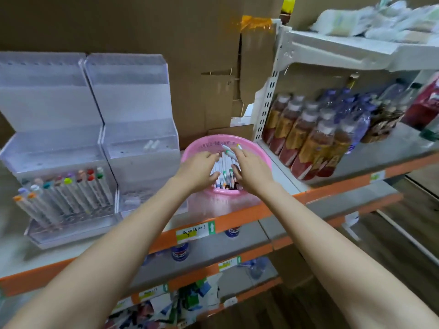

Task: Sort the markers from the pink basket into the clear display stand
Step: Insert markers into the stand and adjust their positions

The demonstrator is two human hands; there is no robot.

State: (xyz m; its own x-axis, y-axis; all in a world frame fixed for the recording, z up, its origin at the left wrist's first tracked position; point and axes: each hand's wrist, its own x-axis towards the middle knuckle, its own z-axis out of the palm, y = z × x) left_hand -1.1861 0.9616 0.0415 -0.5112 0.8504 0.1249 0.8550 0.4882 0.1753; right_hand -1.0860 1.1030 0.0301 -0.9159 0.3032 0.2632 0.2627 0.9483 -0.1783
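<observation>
The shelf (237,218), edged in orange, carries everything at chest height, with cardboard behind it. On its left stand two clear stepped stands. The left stand (54,143) already holds slanted rows of markers in its lowest tier, caps up. The other stand (140,138) looks nearly bare. To the right, well apart, packed bottles (308,138) fill a neighbouring shelf.

Between stands and bottles sits the pink basket (262,154), just beside the second stand. Both hands reach into it. The left hand (199,172) and right hand (251,169) lie close together over the loose markers (223,166), fingers loosely bent and touching the pile. Two markers stick up by the right fingertips. Whether either hand actually has hold of one cannot be told.

The markers are probably light, stiff plastic barrels, smooth and prone to rolling or slipping from a bundle. They would not be fragile, though caps might pop off if pulled. The sensible hold is a pinch at mid-barrel, one or a few at a time. That leaves the cap visible for colour and one end free to drop into a slot.
</observation>
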